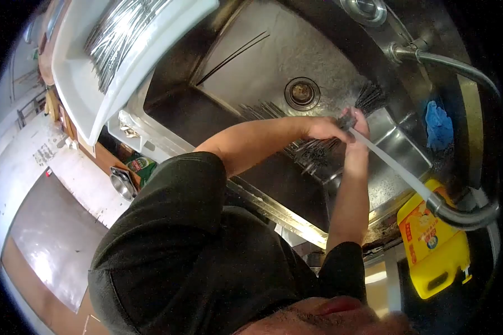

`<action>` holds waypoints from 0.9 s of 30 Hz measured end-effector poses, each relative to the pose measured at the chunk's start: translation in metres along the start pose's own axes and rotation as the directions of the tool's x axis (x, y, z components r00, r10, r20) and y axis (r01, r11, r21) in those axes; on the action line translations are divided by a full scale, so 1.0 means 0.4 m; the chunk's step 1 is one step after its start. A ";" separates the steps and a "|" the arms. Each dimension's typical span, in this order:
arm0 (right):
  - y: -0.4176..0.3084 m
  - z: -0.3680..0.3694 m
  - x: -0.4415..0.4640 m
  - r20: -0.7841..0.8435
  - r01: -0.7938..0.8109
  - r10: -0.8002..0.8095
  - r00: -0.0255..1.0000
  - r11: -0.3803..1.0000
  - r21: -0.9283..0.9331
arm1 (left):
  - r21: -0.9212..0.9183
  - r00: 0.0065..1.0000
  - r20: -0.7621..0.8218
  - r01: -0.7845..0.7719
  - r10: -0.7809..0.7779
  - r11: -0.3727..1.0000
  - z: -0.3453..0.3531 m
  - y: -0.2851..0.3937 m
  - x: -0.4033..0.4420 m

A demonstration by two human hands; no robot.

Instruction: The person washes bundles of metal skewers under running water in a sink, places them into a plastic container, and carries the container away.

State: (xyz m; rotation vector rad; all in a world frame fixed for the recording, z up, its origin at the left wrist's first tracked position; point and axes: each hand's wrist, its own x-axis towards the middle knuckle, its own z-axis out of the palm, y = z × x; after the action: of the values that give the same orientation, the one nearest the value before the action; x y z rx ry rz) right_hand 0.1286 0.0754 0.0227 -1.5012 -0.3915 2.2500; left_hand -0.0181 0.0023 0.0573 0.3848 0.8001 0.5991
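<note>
My left hand (325, 129) and my right hand (356, 121) are together over the sink, fingers closed round a bundle of thin metal skewers (370, 97). The bundle's ends fan out beyond my right hand. From the tap (465, 216) a stream of water (394, 165) runs onto the hands and bundle. More dark skewers (313, 152) lie beneath my left forearm, partly hidden by it. Two loose skewers (232, 57) rest on the floor of the sink (246, 33), and water spreads round the drain (302, 93).
A white tub (72, 72) with many shiny skewers (120, 39) stands left of the sink. A blue glove (439, 125) lies on the right-hand ledge. The yellow jug (435, 240) is beside the sink at lower right. Metal bowls (123, 184) sit at the left.
</note>
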 end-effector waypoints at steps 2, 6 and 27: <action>0.003 0.013 0.024 -0.107 -0.047 0.054 0.993 0.997 0.064 | -0.284 0.996 0.000 0.086 -0.090 0.955 -0.005 -0.044 0.036; 0.000 0.054 0.005 -0.263 -0.140 0.098 0.960 0.979 -0.146 | 0.471 0.973 -0.230 0.111 0.000 0.875 0.020 0.024 -0.020; -0.038 -0.023 0.020 -0.232 -0.133 0.096 0.968 0.980 -0.151 | -0.353 0.987 -0.075 0.104 -0.139 0.930 0.062 -0.009 0.008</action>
State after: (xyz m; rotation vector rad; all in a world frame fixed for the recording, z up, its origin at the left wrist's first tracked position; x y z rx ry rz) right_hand 0.1371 0.0924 0.0195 -1.8863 -0.4409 2.1458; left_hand 0.0037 -0.0009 0.0697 -0.0206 0.7878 0.6333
